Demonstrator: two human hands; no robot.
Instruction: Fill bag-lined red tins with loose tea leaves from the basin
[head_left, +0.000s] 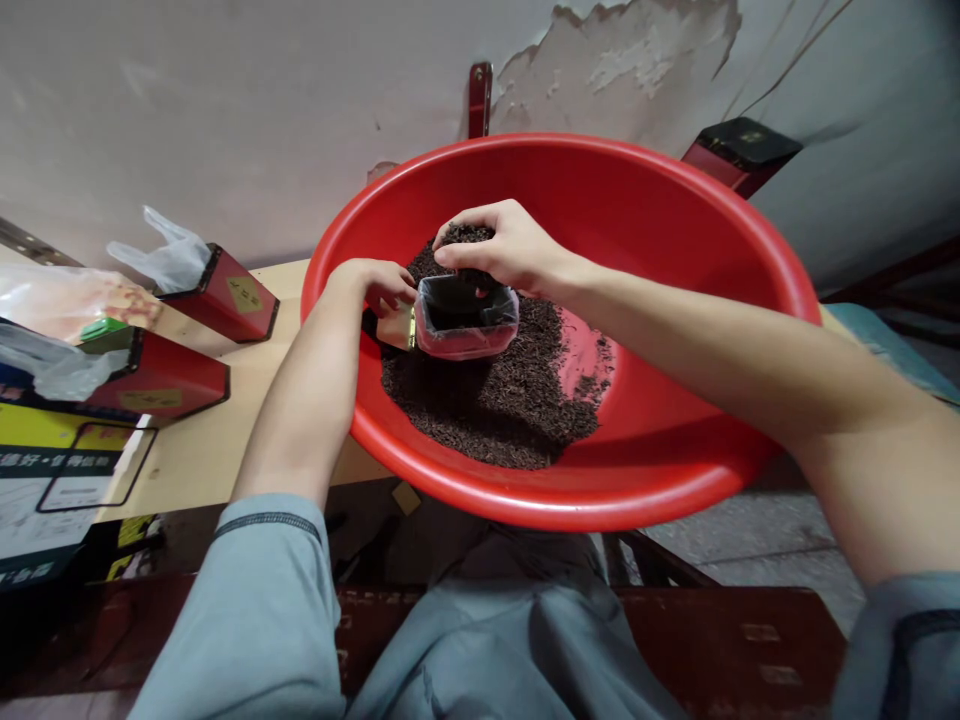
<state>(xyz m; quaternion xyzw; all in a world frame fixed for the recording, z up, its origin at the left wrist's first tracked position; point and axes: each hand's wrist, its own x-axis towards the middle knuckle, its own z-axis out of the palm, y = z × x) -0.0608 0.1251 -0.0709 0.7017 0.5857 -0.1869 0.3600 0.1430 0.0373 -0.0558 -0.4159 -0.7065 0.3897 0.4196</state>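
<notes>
Here | right hand [514, 245]: dark flakes [466, 236] | over plastic-lined box [469, 345]

The head camera looks down over a tub [667, 220].

Loose leaves [510, 415] in basin [637, 190], two canisters [225, 300] [176, 378] to its left

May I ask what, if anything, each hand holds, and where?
The right hand holds dark flakes between thumb and fingers; for the left hand, it's unclear.
</notes>
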